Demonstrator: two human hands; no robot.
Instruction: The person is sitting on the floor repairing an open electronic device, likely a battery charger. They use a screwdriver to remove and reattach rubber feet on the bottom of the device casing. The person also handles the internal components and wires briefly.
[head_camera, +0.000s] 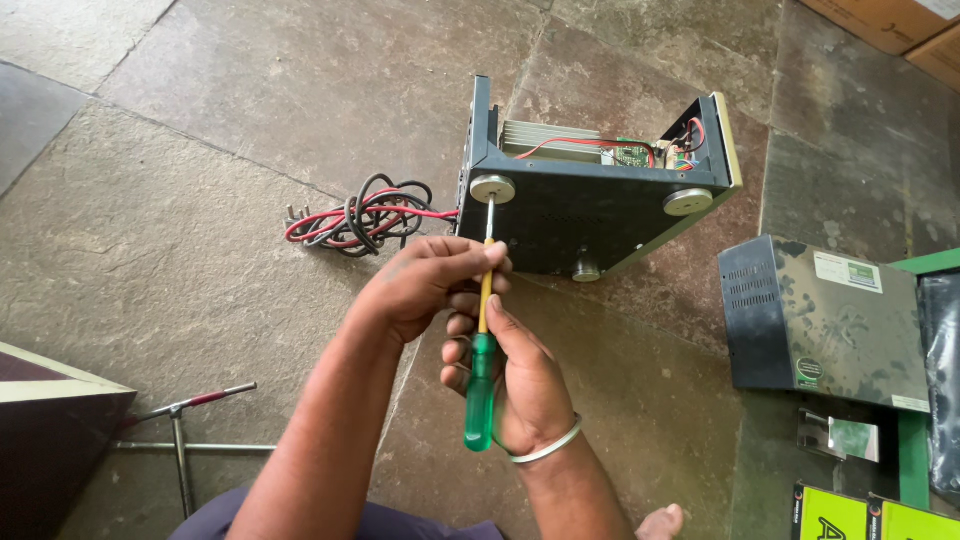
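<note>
Both hands are working closest to the lens: the right hand (525, 385) is wrapping round the green handle of one screwdriver (482, 375), and the left hand (430, 285) is pinching the yellow neck of the shaft between fingertips, so each is closed on the tool. Its tip is sitting on a round silver foot (493, 188) at the near left corner of the black open case (590, 190).

That case is standing on its side on the stone floor (250, 120), its underside facing the camera; three round feet are showing, two large and one smaller at the lower edge. Inside the open top, a ribbed metal heat sink, red wires and a green board are showing.

Bare stone is lying wide open to the left and behind. On the right, room is tighter: one black metal cover (825, 315) is lying near the case, not touching it.

One bundle of red and black cables (365, 218) is trailing from the case's left edge. One T-shaped metal tool (185, 430) is lying at lower left, well apart.
</note>
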